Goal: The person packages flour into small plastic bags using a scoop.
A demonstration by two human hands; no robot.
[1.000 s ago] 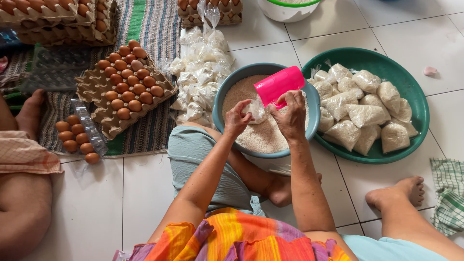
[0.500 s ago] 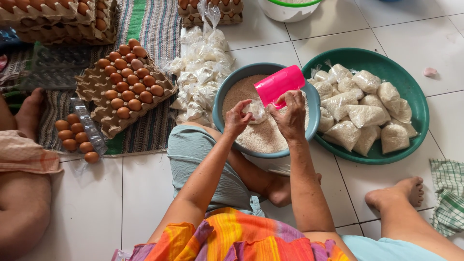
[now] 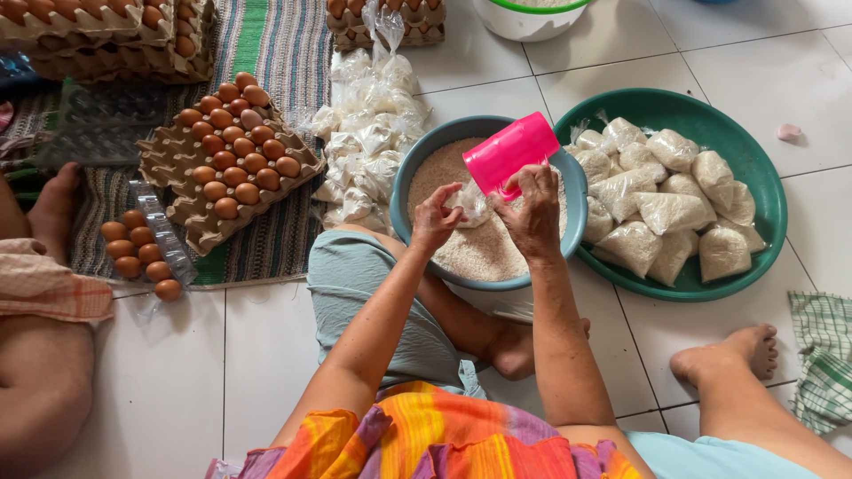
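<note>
Pink plastic cup (image 3: 509, 153), tipped mouth-down, is clamped in the grip of the right hand (image 3: 532, 213) over the blue basin (image 3: 404, 191) of rice, so that stray grains fall back in. Left hand (image 3: 435, 217) pinches a small clear bag (image 3: 470, 202) open just under the cup's lip, fingers closed on its edge. Filled bags sit in the green basin (image 3: 763, 177) beside (within easy reach), empty bags (image 3: 368, 142) on the floor to the left.

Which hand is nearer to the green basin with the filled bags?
Right. The right hand holds the pink cup just beside the green basin; the left hand is farther away, over the blue bowl.
</note>
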